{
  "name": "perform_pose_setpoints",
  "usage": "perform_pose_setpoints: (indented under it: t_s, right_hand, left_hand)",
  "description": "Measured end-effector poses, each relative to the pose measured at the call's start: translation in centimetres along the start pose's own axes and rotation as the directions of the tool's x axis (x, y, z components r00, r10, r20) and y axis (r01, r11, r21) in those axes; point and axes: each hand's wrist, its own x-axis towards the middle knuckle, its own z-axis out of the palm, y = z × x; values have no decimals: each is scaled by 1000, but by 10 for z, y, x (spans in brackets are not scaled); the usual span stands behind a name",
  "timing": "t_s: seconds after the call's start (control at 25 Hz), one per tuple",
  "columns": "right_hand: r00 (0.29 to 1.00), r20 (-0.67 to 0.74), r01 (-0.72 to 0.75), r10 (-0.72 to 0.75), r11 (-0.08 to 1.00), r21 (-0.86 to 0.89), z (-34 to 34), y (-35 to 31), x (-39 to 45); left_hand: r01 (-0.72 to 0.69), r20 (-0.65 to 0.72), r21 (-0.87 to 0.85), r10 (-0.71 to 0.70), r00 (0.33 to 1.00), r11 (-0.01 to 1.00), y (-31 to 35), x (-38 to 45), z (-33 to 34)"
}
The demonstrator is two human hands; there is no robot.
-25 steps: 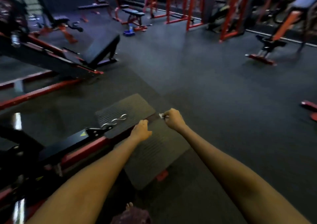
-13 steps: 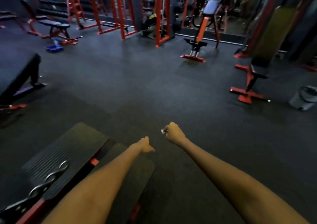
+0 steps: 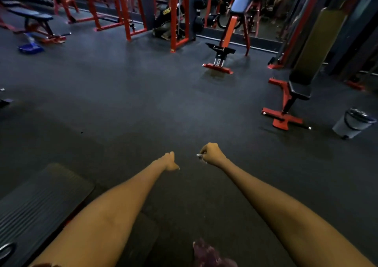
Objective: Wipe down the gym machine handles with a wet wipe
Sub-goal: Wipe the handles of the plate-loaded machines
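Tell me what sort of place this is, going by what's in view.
A gym, most likely. Red steel racks stand along the far wall, a flat bench with a dark pad and red frame sits at far left, and dark rubber flooring covers the room.

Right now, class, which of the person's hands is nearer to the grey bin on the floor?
Right. The right hand is left of and nearer the camera than the grey bin; the left hand lies further left.
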Motion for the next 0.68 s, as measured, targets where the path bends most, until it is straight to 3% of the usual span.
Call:
perform_pose_setpoints:
  t_s: [0.28,0.52,0.68]
  right_hand:
    - [981,153,112,-121,992,66,-21,-13,146]
    - [903,311,291,-298,954,68,29,-87,264]
    - [833,414,420,-368,907,-38,49,-155,361]
  left_hand:
    - [160,-18,-122,-163,986,980,5,78,-60]
    - [352,23,-175,-353,935,920,-63,138,-108]
    - [420,44,-259,-423,905,870,-133,196,-165]
